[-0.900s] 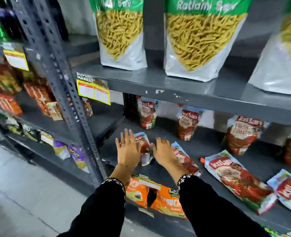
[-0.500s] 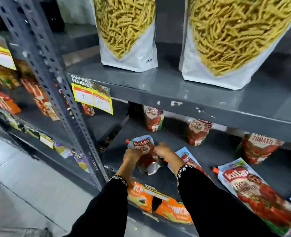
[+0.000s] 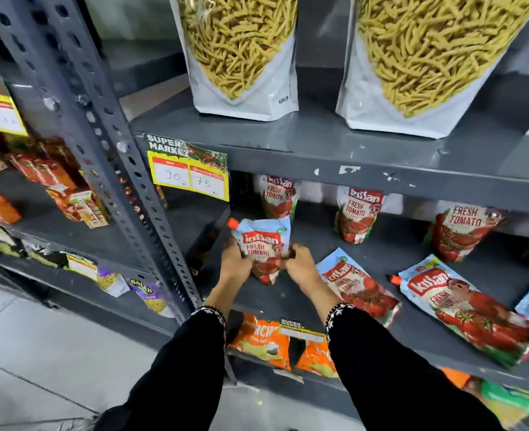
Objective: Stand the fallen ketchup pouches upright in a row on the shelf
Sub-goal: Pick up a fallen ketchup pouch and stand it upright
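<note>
Left hand and right hand both clasp one ketchup pouch by its lower sides, fingers wrapped around the soft body, its spout cap above the fingers. The pouch is raised off the shelf. Judged soft, liquid-filled and glossy, it likely sags and slips; hold low, near the base gusset. Another fallen pouch lies just right of the right hand's fingers.

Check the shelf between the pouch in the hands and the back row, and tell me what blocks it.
Nothing visible blocks it. Both hands, left and right, hold the ketchup pouch upright; the shelf behind it is bare up to the standing pouch. The nearest fallen pouch lies to the right.
</note>
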Demonstrator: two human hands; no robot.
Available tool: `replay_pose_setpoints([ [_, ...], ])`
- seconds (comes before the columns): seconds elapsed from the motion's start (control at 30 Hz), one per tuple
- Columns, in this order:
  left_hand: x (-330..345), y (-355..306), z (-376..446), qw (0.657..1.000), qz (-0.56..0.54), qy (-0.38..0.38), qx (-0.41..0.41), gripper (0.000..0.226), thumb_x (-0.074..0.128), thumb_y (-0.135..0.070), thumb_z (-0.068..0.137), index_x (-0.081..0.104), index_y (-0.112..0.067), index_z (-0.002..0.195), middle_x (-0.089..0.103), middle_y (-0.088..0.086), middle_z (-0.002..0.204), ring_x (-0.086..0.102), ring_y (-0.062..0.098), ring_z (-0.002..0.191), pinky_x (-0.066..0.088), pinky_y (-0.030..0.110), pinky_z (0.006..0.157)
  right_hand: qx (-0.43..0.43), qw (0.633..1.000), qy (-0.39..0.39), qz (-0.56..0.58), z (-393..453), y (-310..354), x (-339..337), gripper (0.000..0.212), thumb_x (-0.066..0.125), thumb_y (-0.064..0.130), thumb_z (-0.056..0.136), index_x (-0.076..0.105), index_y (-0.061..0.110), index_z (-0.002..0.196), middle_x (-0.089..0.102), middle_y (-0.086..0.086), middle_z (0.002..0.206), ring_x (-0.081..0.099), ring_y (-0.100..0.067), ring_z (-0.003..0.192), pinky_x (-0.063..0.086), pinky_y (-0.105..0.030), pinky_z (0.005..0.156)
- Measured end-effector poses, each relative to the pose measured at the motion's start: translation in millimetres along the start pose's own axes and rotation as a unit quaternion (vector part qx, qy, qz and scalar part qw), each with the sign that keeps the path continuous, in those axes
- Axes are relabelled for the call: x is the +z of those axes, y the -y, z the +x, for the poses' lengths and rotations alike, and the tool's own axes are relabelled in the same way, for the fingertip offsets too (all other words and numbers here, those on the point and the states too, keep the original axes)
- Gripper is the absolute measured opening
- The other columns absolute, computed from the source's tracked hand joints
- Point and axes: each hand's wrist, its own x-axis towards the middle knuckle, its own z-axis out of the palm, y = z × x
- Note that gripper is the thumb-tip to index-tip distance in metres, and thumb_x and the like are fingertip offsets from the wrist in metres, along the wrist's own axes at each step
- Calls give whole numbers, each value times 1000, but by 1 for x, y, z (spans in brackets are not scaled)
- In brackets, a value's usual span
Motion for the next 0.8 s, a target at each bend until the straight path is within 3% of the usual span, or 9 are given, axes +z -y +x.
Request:
replay_pose_setpoints([
  [0.1, -2, 2, -6, 1000, -17, -3, -14, 49, 57, -2, 87, 43, -2, 134, 53, 17, 136, 49, 31, 127, 39, 35, 104, -15, 999, -13, -40, -6, 3, 2, 31, 57, -11, 76, 63, -4, 106, 68, -22, 112, 62, -34, 107, 49, -32, 90],
  [0.23, 8, -3, -22, 996, -57, -49, -50, 42, 61, -7, 86, 48, 2, 125, 56, 21, 129, 53, 34, 121, 43, 39, 98, -26, 996, -28, -75, -15, 3, -7, 42, 59, -9, 75, 61, 3, 116, 67, -19, 118, 61, -32, 112, 49, -39, 99],
  [0.4, 40, -15, -57, 955, -200, -118, -182, 47, 72, -9, 79, 50, 13, 115, 56, 28, 121, 58, 40, 110, 47, 42, 86, -36, 975, -134, -176, -29, -8, -46, 44, 55, -3, 81, 56, 5, 124, 55, -19, 129, 52, -32, 121, 42, -34, 102],
  [0.53, 81, -31, -74, 941, -259, -36, -217, 52, 73, -13, 78, 51, 8, 120, 61, 24, 124, 59, 36, 113, 46, 39, 91, 8, 937, -178, -301, -41, -22, -94, 40, 52, 7, 83, 56, 5, 123, 52, -20, 130, 48, -37, 122, 42, -40, 100],
  [0.6, 100, -39, -76, 942, -240, 42, -233, 53, 70, -18, 82, 52, 5, 125, 61, 23, 126, 59, 35, 114, 47, 38, 93, 74, 928, -143, -337, -43, -28, -117, 37, 52, 15, 86, 57, 6, 122, 52, -21, 131, 48, -37, 123, 44, -41, 101],
  [0.67, 119, -48, -77, 936, -207, 104, -264, 53, 68, -24, 83, 53, 6, 124, 61, 27, 126, 64, 39, 105, 53, 42, 83, 123, 923, -108, -349, -43, -36, -142, 37, 49, 21, 90, 57, 3, 121, 54, -22, 133, 50, -36, 123, 44, -40, 101],
  [0.73, 134, -52, -77, 932, -194, 125, -280, 52, 68, -26, 83, 56, 6, 122, 61, 29, 124, 67, 40, 90, 57, 42, 71, 137, 926, -68, -345, -41, -42, -157, 40, 42, 24, 96, 57, -3, 121, 55, -22, 133, 51, -35, 123, 43, -36, 99],
  [0.8, 143, -52, -74, 931, -183, 110, -296, 52, 70, -25, 80, 56, 5, 121, 62, 28, 123, 65, 40, 103, 57, 45, 82, 143, 935, -28, -325, -39, -47, -163, 40, 44, 23, 96, 60, -7, 117, 59, -23, 129, 56, -31, 116, 45, -32, 86],
])
